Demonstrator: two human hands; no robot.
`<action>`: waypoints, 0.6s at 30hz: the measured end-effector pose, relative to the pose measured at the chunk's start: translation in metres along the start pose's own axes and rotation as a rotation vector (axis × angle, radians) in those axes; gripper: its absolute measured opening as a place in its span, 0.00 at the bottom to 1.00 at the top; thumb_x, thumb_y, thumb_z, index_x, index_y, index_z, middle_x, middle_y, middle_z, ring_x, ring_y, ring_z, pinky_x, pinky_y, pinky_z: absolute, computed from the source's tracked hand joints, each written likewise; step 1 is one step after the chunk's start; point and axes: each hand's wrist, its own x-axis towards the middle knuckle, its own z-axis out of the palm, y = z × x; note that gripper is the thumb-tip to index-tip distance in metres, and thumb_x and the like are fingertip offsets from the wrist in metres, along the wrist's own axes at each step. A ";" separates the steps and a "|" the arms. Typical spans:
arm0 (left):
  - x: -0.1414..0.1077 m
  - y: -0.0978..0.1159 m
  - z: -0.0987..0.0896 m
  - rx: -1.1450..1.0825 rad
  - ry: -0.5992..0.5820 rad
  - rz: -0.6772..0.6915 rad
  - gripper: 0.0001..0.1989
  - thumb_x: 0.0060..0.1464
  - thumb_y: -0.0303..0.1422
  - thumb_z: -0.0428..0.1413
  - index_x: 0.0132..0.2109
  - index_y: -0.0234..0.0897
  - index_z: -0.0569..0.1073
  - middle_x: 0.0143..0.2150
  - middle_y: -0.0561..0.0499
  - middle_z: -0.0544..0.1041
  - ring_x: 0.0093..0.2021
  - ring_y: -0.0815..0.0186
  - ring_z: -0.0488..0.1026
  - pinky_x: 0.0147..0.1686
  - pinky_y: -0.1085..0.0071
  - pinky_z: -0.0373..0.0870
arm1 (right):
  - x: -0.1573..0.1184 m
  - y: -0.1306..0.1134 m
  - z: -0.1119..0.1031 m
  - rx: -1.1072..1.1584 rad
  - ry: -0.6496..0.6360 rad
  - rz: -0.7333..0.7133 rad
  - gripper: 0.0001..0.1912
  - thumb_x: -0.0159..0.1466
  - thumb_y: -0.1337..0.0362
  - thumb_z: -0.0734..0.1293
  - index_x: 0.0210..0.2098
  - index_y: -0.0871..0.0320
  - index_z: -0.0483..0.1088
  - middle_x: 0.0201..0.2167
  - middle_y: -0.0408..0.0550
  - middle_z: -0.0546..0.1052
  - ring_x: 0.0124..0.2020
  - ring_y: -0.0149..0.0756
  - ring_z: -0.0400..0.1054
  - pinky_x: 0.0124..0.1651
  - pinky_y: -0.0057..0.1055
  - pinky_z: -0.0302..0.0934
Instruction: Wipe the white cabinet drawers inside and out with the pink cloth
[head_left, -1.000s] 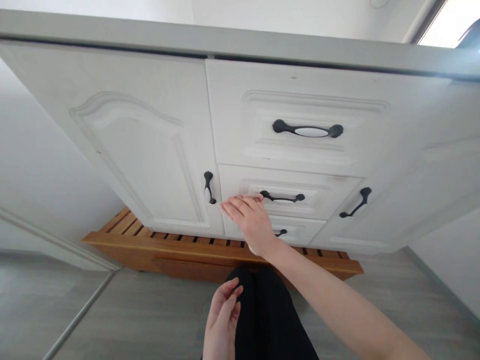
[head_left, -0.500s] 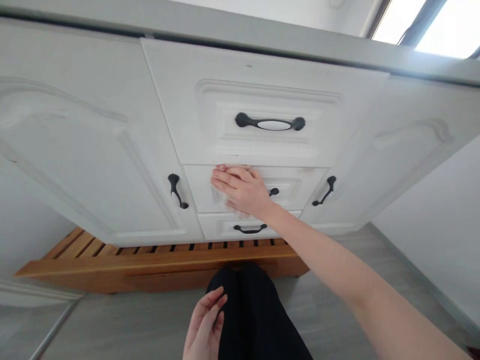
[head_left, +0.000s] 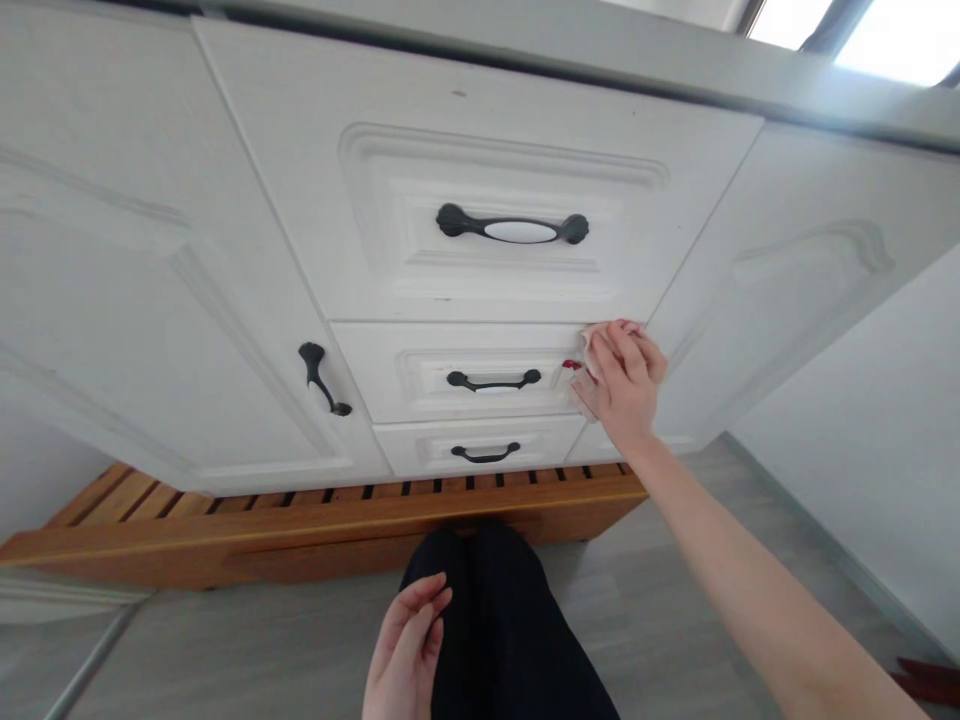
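Observation:
My right hand (head_left: 630,385) grips a crumpled white cloth with red patches (head_left: 589,393). It presses the cloth against the right end of the middle drawer front (head_left: 367,372), close to the seam with the right-hand door. Part of the cloth is hidden under my fingers. A dark curved handle (head_left: 495,382) sits on that drawer, to the left of the cloth. Low in the view, my left hand (head_left: 409,640) rests near my dark-clothed legs, its fingers loosely curled and slightly apart, with nothing visible in them.
Above is a larger drawer with a dark and white handle (head_left: 517,226); below, a shallow drawer with a dark handle (head_left: 486,454). White doors (head_left: 112,300) flank the drawers. A slatted wooden bench (head_left: 315,525) runs along the cabinet's foot, against my knees.
My right hand has moved the cloth rightward across the middle drawer, from its left part to its right end, uncovering the handle. The view has shifted slightly. My left hand has barely moved.

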 end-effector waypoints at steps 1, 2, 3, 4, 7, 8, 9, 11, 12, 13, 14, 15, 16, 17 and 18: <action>0.000 -0.001 0.003 -0.001 -0.001 -0.004 0.21 0.36 0.39 0.72 0.41 0.40 0.82 0.49 0.47 0.81 0.49 0.62 0.76 0.40 0.78 0.73 | -0.002 -0.005 0.000 -0.013 0.032 -0.008 0.26 0.70 0.58 0.61 0.67 0.53 0.63 0.66 0.52 0.66 0.65 0.51 0.56 0.66 0.54 0.55; -0.001 -0.002 0.005 0.000 -0.006 -0.008 0.21 0.37 0.39 0.72 0.41 0.40 0.82 0.49 0.47 0.81 0.49 0.62 0.76 0.40 0.77 0.73 | -0.004 -0.010 0.001 -0.021 0.051 -0.010 0.27 0.70 0.60 0.60 0.68 0.53 0.62 0.67 0.52 0.65 0.65 0.51 0.56 0.66 0.53 0.55; -0.001 -0.003 0.007 0.004 -0.013 -0.011 0.20 0.37 0.39 0.72 0.41 0.40 0.82 0.49 0.47 0.81 0.49 0.62 0.77 0.40 0.77 0.73 | -0.007 -0.015 0.002 -0.021 0.057 -0.004 0.27 0.70 0.62 0.59 0.68 0.54 0.61 0.67 0.52 0.64 0.65 0.50 0.55 0.66 0.53 0.55; -0.002 -0.003 0.008 0.008 -0.020 -0.013 0.20 0.37 0.39 0.72 0.41 0.40 0.82 0.49 0.47 0.81 0.49 0.61 0.77 0.40 0.76 0.73 | -0.012 -0.020 0.003 -0.017 0.054 0.015 0.27 0.71 0.63 0.59 0.68 0.54 0.60 0.68 0.52 0.63 0.65 0.50 0.55 0.66 0.53 0.54; -0.002 -0.006 0.009 0.019 -0.022 -0.013 0.20 0.37 0.39 0.72 0.41 0.40 0.82 0.49 0.46 0.81 0.48 0.61 0.77 0.40 0.75 0.74 | -0.034 -0.033 0.012 0.002 -0.012 0.114 0.27 0.71 0.62 0.59 0.68 0.55 0.60 0.70 0.52 0.60 0.65 0.50 0.54 0.67 0.52 0.54; -0.002 -0.006 0.009 0.020 -0.022 -0.014 0.20 0.37 0.38 0.72 0.41 0.40 0.82 0.48 0.46 0.81 0.48 0.61 0.77 0.40 0.75 0.74 | -0.044 -0.037 0.016 0.016 -0.056 0.132 0.27 0.70 0.61 0.60 0.68 0.54 0.60 0.70 0.52 0.60 0.66 0.50 0.54 0.67 0.52 0.53; -0.003 -0.007 0.008 0.020 -0.019 -0.015 0.20 0.37 0.38 0.72 0.41 0.40 0.82 0.48 0.46 0.81 0.48 0.61 0.77 0.40 0.75 0.74 | -0.055 -0.041 0.021 0.034 -0.107 0.137 0.28 0.70 0.60 0.62 0.68 0.54 0.60 0.70 0.51 0.60 0.66 0.50 0.53 0.67 0.51 0.53; -0.003 -0.007 0.007 0.022 -0.021 -0.020 0.20 0.37 0.38 0.72 0.41 0.40 0.82 0.48 0.46 0.81 0.48 0.61 0.78 0.40 0.75 0.74 | -0.075 -0.048 0.027 0.073 -0.191 0.119 0.28 0.68 0.59 0.64 0.67 0.52 0.61 0.69 0.50 0.62 0.66 0.49 0.55 0.67 0.50 0.54; -0.003 -0.007 0.006 0.025 -0.023 -0.022 0.20 0.37 0.38 0.72 0.41 0.39 0.82 0.49 0.46 0.81 0.48 0.60 0.78 0.40 0.75 0.74 | -0.083 -0.052 0.028 0.097 -0.222 0.093 0.28 0.68 0.59 0.65 0.66 0.52 0.62 0.67 0.49 0.64 0.65 0.48 0.56 0.67 0.49 0.55; -0.004 -0.007 0.005 0.028 -0.022 -0.022 0.20 0.37 0.37 0.72 0.41 0.39 0.82 0.48 0.45 0.81 0.48 0.60 0.78 0.40 0.74 0.74 | -0.088 -0.056 0.026 0.130 -0.251 0.065 0.26 0.68 0.61 0.64 0.65 0.52 0.64 0.66 0.49 0.66 0.65 0.46 0.57 0.66 0.47 0.57; -0.004 -0.006 0.004 0.032 -0.021 -0.021 0.20 0.37 0.37 0.71 0.41 0.39 0.82 0.48 0.45 0.81 0.48 0.59 0.78 0.40 0.73 0.74 | -0.090 -0.059 0.023 0.173 -0.271 0.043 0.24 0.68 0.63 0.63 0.64 0.52 0.65 0.64 0.49 0.68 0.64 0.45 0.59 0.65 0.46 0.58; -0.005 -0.006 0.003 0.035 -0.017 -0.020 0.20 0.37 0.37 0.71 0.41 0.39 0.82 0.48 0.45 0.81 0.48 0.59 0.78 0.40 0.73 0.74 | -0.089 -0.063 0.018 0.220 -0.283 0.036 0.24 0.68 0.66 0.61 0.63 0.52 0.66 0.63 0.49 0.69 0.63 0.44 0.59 0.64 0.46 0.59; -0.006 -0.005 0.002 0.037 -0.009 -0.020 0.20 0.37 0.37 0.71 0.41 0.39 0.82 0.48 0.45 0.81 0.48 0.58 0.78 0.40 0.73 0.73 | -0.085 -0.066 0.011 0.265 -0.276 0.051 0.24 0.68 0.69 0.59 0.62 0.52 0.67 0.62 0.49 0.69 0.63 0.44 0.60 0.64 0.46 0.60; -0.006 -0.005 0.002 0.035 0.004 -0.018 0.19 0.37 0.36 0.71 0.41 0.39 0.81 0.47 0.46 0.82 0.48 0.59 0.78 0.40 0.73 0.73 | -0.078 -0.069 0.005 0.297 -0.243 0.088 0.24 0.67 0.71 0.58 0.61 0.53 0.67 0.61 0.51 0.69 0.63 0.43 0.61 0.64 0.46 0.60; -0.007 -0.004 0.002 0.027 0.018 -0.012 0.19 0.38 0.36 0.70 0.40 0.39 0.81 0.47 0.46 0.82 0.47 0.60 0.78 0.39 0.74 0.73 | -0.069 -0.072 -0.001 0.311 -0.177 0.143 0.25 0.66 0.73 0.58 0.60 0.54 0.68 0.60 0.53 0.69 0.62 0.44 0.61 0.64 0.47 0.60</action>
